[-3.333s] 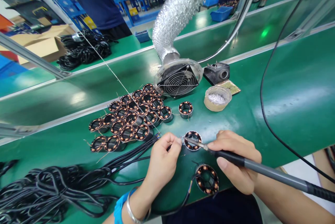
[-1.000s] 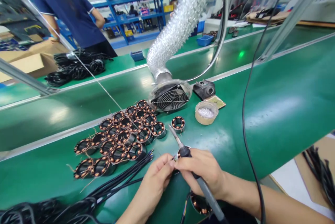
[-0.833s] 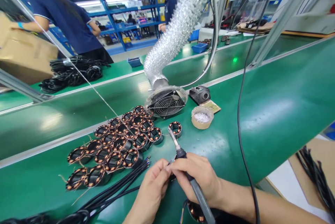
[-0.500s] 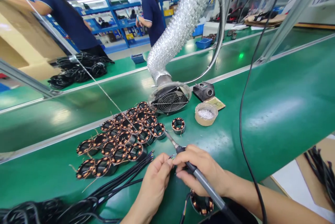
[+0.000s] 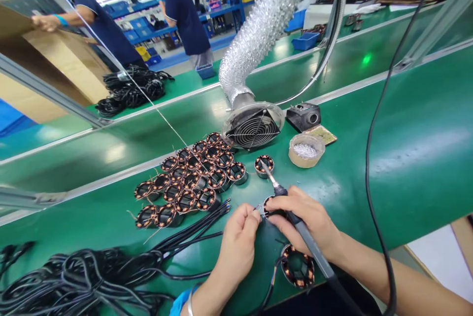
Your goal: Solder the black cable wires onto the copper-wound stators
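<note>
My right hand (image 5: 308, 217) is closed around a soldering iron (image 5: 305, 234). The iron's tip points away from me, in front of a lone copper-wound stator (image 5: 269, 174). Under my right fingers shows part of a small round, dark-and-pale piece (image 5: 266, 203), mostly hidden. My left hand (image 5: 240, 237) pinches the end of a black cable (image 5: 195, 275), with thin wire ends (image 5: 258, 209) poking out near my right fingertips. Close to me lies another stator (image 5: 298, 269) with a cable and coloured leads beside it.
Several stators (image 5: 192, 180) stand grouped on the green bench. Black cables (image 5: 92, 281) lie coiled at left. A fume fan (image 5: 254, 128) with a foil duct stands behind, beside a round tub (image 5: 306, 152) and an iron stand (image 5: 305, 116). Two people work beyond.
The view has shifted, so bench items sit farther right. The round piece under my right fingers has come into view. One person's arm now reaches to a cardboard box.
</note>
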The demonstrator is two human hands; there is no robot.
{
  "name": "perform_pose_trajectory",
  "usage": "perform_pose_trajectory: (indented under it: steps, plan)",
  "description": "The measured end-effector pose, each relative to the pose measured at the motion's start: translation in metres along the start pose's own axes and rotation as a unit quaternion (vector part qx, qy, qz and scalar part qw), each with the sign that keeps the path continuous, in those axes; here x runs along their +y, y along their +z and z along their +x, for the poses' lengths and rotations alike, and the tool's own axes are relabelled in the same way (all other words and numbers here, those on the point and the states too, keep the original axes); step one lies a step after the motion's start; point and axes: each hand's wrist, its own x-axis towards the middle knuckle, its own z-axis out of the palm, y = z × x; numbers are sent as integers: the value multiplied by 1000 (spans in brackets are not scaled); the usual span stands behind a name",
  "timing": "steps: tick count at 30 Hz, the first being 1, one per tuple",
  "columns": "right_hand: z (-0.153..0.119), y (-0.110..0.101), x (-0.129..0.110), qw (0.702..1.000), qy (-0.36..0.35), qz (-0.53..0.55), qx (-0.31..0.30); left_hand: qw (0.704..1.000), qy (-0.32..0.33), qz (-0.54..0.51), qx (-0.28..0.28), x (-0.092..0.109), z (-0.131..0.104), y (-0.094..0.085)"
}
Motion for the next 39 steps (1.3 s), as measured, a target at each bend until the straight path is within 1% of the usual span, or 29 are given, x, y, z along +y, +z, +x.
perform_pose_trajectory:
  steps: [4,8,12,15,23,26,30,36,39]
  plan:
    - [-5,-13,-8,999,44,13,6,1000,-5,-3,-2,-1,-1,-3]
    - [-6,-33,-25,995,94,28,-17,1000,-11,-13,-12,-1,-2,-3]
    - [-1,-45,-41,991,122,46,0,999,-20,-27,-17,-1,-3,-3]
    - [3,-46,-45,992,121,30,4,999,-18,-32,-21,-2,-3,-3]
    - [1,-40,-42,992,125,36,-4,1000,-7,-14,-27,-7,-4,-5]
    - [-1,-38,-42,991,127,39,3,1000,-6,-11,-27,-6,-4,-5]
    - [-2,-36,-44,991,128,30,-4,1000,-4,-10,-25,-3,-5,-3]
    - [-2,-34,-45,995,94,22,-8,1000,-5,-2,-22,0,-5,-2]
    - [-2,-34,-45,996,91,14,-13,1000,0,3,-21,0,-6,-2]
